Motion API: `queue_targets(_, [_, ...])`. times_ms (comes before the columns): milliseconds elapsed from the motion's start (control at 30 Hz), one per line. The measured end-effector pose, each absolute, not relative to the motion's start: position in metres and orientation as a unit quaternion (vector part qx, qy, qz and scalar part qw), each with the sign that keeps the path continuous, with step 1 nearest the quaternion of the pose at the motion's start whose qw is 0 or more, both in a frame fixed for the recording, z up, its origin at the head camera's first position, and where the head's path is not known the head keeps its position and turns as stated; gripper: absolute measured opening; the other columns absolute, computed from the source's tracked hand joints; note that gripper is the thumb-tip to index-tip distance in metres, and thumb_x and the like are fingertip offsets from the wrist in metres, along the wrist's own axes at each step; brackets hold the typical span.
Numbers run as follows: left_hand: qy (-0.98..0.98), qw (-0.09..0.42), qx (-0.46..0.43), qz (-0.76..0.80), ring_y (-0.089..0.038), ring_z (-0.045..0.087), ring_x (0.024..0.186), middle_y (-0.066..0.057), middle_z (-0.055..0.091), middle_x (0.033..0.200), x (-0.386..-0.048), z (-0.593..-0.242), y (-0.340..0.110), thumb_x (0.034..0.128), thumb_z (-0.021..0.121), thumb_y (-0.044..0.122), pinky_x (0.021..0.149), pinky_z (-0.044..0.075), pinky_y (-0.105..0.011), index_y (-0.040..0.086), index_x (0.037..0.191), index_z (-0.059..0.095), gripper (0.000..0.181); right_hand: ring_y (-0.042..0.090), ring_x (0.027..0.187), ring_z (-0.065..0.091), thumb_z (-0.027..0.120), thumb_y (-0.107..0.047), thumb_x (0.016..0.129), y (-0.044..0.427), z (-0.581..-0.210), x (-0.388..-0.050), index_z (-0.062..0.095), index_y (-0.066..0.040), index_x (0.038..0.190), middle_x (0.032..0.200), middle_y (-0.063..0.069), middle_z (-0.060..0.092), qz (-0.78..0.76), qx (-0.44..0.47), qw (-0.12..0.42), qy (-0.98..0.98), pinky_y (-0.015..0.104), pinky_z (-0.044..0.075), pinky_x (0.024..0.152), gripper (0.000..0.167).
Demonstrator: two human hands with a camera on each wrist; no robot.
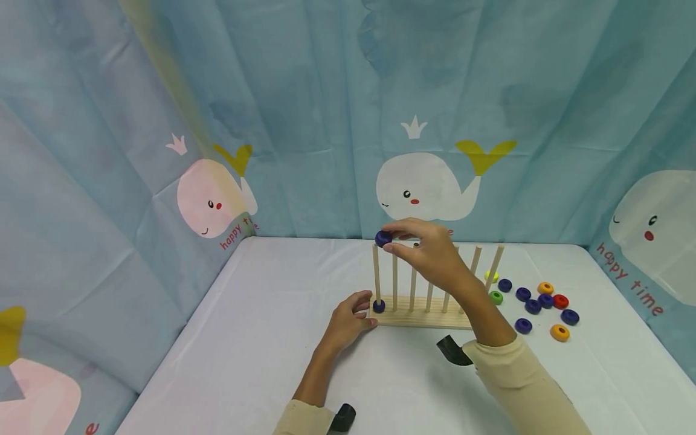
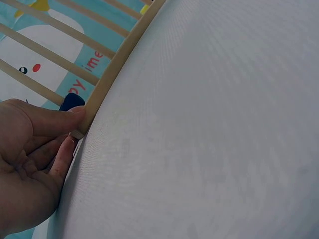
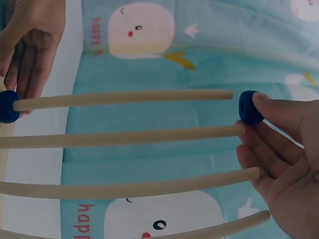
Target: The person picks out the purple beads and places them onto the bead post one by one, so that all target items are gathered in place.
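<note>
A wooden rack (image 1: 424, 321) with a row of upright pegs stands on the white table. My left hand (image 1: 344, 324) holds the left end of its base, with the thumb (image 2: 57, 121) against the edge in the left wrist view. One dark blue bead (image 1: 379, 306) sits at the bottom of the leftmost peg (image 1: 376, 275). Between thumb and fingers, my right hand (image 1: 435, 255) pinches another dark blue bead (image 3: 250, 108). In the right wrist view, that bead is just off the peg's tip, its hole facing the peg, with a small gap between them.
Right of the rack lie several loose beads: blue ones (image 1: 524, 326), orange ones (image 1: 560, 333), a red one (image 1: 561, 301), a green one (image 1: 496, 297) and a yellow one (image 1: 492, 277) partly behind a peg. A whale-print curtain (image 1: 326, 151) hangs behind the table.
</note>
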State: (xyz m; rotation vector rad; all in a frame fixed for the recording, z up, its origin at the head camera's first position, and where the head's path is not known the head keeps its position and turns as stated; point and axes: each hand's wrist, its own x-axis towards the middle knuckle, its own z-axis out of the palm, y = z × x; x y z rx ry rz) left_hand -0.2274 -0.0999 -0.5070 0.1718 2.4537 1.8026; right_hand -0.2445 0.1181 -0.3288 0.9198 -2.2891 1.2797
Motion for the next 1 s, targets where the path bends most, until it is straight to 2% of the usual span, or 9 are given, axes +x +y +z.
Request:
queue_targets(200, [0.806,0.048,0.057,0.588,-0.032,0.062,0.135,-0.014,0.065,0.145,-0.227,-0.508,-0.101,0.0863,0.08,0.0,0.116,0.053,-0.043,0.009,0.15,0.058,0.068,0.023,0.109,0.074,0.081,-0.013,0.095,0.115,-0.329,-0.245,0.076,-0.007,0.126,0.12,0.006,0.078,0.44,0.32,0.178,-0.82,0.048,0.064,0.09,0.033])
queue_targets(600, [0.807,0.045,0.066,0.585,-0.033,0.061,0.136,-0.015,0.064,0.146,-0.228,-0.508,-0.102,0.0871,0.079,0.0,0.116,0.052,-0.043,0.007,0.151,0.057,0.068,0.02,0.1,0.076,0.082,-0.008,0.093,0.109,-0.329,-0.246,0.076,-0.004,0.125,0.12,0.006,0.078,0.444,0.334,0.164,-0.815,0.036,0.065,0.088,0.033])
queue_targets(1000, [0.808,0.046,0.061,0.584,-0.033,0.062,0.136,-0.014,0.064,0.146,-0.226,-0.507,-0.101,0.0882,0.078,0.002,0.116,0.052,-0.045,0.008,0.151,0.057,0.067,0.019,0.103,0.074,0.081,-0.011,0.094,0.107,-0.329,-0.247,0.077,-0.008,0.125,0.123,0.004,0.077,0.445,0.334,0.145,-0.818,0.037,0.065,0.089,0.031])
